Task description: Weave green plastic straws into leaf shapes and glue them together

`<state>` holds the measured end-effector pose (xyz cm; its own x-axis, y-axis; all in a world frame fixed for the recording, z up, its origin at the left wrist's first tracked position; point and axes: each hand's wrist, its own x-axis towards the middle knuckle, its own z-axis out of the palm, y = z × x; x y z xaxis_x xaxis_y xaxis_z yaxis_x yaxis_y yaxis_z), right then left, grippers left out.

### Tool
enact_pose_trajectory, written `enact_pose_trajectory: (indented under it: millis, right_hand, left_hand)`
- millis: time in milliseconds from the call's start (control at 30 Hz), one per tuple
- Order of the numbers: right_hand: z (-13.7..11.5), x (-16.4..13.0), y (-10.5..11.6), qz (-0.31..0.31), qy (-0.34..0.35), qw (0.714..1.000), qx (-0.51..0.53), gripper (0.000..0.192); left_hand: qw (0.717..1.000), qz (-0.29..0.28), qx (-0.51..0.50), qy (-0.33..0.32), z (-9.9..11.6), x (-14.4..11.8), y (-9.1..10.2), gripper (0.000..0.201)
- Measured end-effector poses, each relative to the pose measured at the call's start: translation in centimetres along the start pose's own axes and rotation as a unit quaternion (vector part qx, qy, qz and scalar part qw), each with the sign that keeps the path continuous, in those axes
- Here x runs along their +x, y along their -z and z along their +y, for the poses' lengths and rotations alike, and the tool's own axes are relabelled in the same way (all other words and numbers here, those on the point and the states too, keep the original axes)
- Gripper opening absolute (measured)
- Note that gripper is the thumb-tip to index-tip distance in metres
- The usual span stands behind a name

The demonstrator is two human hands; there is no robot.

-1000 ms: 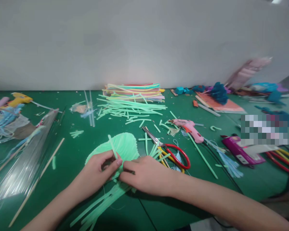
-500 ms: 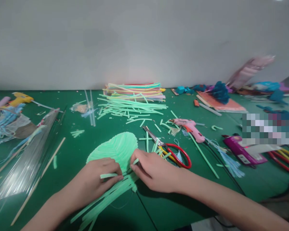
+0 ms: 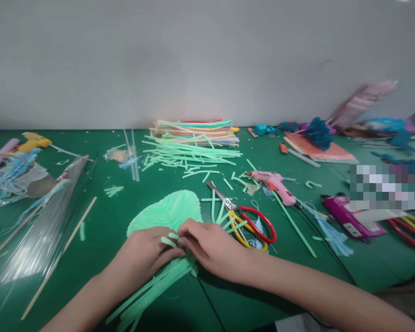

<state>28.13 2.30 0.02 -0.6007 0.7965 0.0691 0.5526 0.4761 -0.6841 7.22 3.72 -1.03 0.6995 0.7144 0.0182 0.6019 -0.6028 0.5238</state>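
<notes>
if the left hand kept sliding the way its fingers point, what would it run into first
The left hand points right and a little away, its fingertips nearly meeting the right hand over the green leaf shape. It would most likely meet the right hand's fingers first, though the gap between them is hard to judge.

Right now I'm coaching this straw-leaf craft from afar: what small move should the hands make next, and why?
Probably press the short green strip flat onto the leaf's base. The left hand and right hand pinch it where the green leaf meets the loose straw stems, and it looks not yet seated.
</notes>
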Motion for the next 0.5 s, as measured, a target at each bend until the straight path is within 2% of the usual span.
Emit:
enact_pose_trajectory:
  millis: [167,333,500]
  right_hand:
    - [-0.08,-0.16,-0.71,0.066,-0.009,0.995,0.079,0.011]
    - [-0.16,-0.3,-0.71,0.075,-0.049,0.981,0.173,0.011]
    - [0.06,-0.39,-0.73,0.069,-0.072,0.973,0.209,0.014]
  left_hand:
    - [0.999,0.005,-0.014,0.041,0.3,0.19,-0.24,0.029]
    - [0.995,0.02,-0.072,0.06,0.39,0.24,-0.27,0.022]
    - [0.989,0.022,-0.131,0.067,0.34,0.34,0.16,0.024]
